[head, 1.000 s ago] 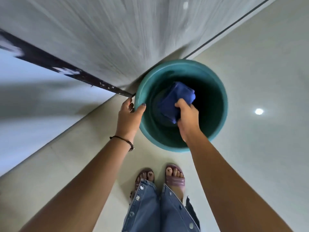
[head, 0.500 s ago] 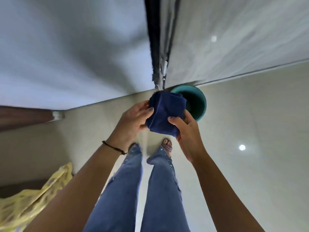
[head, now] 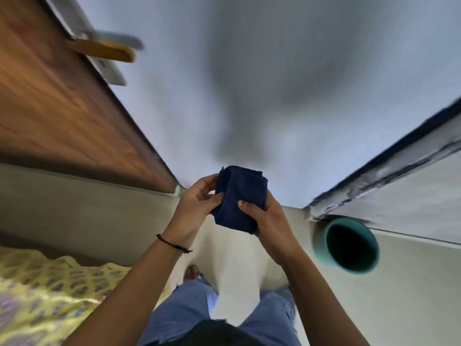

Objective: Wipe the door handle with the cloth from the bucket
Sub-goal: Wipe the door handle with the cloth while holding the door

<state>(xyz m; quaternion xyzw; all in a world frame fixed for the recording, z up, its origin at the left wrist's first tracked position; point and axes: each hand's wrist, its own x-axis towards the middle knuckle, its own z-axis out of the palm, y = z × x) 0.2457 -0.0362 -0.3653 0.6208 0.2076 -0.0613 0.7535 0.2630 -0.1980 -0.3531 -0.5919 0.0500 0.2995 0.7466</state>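
A folded dark blue cloth [head: 239, 198] is held up in front of me by both hands. My left hand [head: 194, 206] grips its left side and my right hand [head: 269, 221] grips its right and lower side. The teal bucket [head: 321, 243] stands on the floor at the lower right, against the wall corner, and looks dark inside. The door handle [head: 104, 49], a blurred brass-coloured lever on a metal plate, sticks out from the brown wooden door [head: 50, 101] at the upper left, well above and left of the cloth.
A pale wall [head: 249, 71] faces me, with my shadow on it. A yellow patterned fabric [head: 42, 290] lies at the lower left. Pale floor tiles [head: 411, 295] spread to the right. My jeans [head: 184, 310] and one foot show below.
The cloth came out of the bucket and now sits in both hands. The view has swung left, so the bucket has slid to the lower right and the wooden door with its handle has appeared.
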